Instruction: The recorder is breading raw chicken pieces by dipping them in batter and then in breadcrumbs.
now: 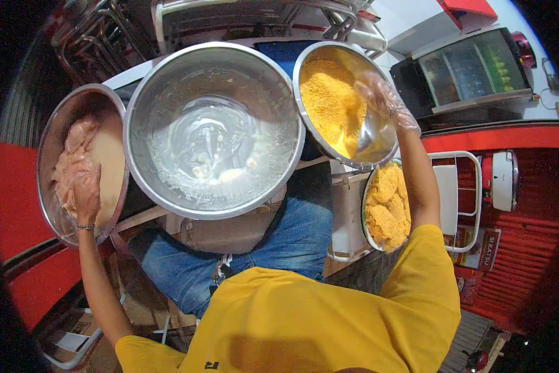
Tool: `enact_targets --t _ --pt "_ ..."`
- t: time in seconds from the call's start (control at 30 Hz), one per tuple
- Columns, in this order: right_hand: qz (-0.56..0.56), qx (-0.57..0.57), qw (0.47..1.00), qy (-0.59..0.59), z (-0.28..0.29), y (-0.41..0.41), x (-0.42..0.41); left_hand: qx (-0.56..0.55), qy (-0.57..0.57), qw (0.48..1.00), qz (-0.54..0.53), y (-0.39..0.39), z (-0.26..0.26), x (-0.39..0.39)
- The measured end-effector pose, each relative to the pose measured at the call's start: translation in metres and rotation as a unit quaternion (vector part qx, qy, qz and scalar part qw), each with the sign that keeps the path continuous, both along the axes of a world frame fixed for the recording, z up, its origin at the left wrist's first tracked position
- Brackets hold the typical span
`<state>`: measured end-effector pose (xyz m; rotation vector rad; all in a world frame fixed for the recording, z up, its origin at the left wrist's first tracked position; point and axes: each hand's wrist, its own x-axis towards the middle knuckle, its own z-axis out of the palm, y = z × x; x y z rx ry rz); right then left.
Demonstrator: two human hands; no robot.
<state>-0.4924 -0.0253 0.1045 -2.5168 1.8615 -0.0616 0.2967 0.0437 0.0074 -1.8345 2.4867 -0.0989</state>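
At the left, a steel basin (44,196) holds raw meat pieces (80,140), probably chicken, in a cloudy pale liquid. My bare left hand (87,191) rests on the meat, its fingers partly lost among the pieces; whether they grip one is unclear. My right hand (386,100), in a clear plastic glove and blurred, is over the right side of a steel bowl (377,140) of yellow-orange breadcrumbs (331,98). Nothing shows in its spread fingers. Between these stands a large steel basin (144,163) with a wet white film and a few pale lumps inside.
Crumb-coated pieces (387,205) are heaped in a container low at the right, below my right forearm. A white-framed chair (468,200) stands beyond it. Metal-framed chairs (97,42) stand at the back, and a glass-fronted case (475,70) is at the far right.
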Motion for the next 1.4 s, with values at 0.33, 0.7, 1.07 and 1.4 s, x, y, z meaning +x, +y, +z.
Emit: enact_targets --t 0.33,0.7,1.07,1.4 --pt "-0.157 -0.01 0.987 -0.028 -0.087 -0.016 0.036 -0.076 0.121 0.989 -0.031 0.0 0.001 -0.016" --pt "0.018 -0.154 0.987 -0.047 -0.093 -0.054 0.073 -0.072 0.096 0.991 -0.064 0.005 -0.019 0.008" --pt "-0.085 0.09 0.992 0.003 -0.081 -0.041 0.094 0.059 0.28 0.934 0.215 0.009 0.052 -0.06" --pt "-0.101 -0.01 0.995 0.007 -0.021 -0.011 0.116 -0.033 0.282 0.957 0.054 0.01 0.026 -0.039"
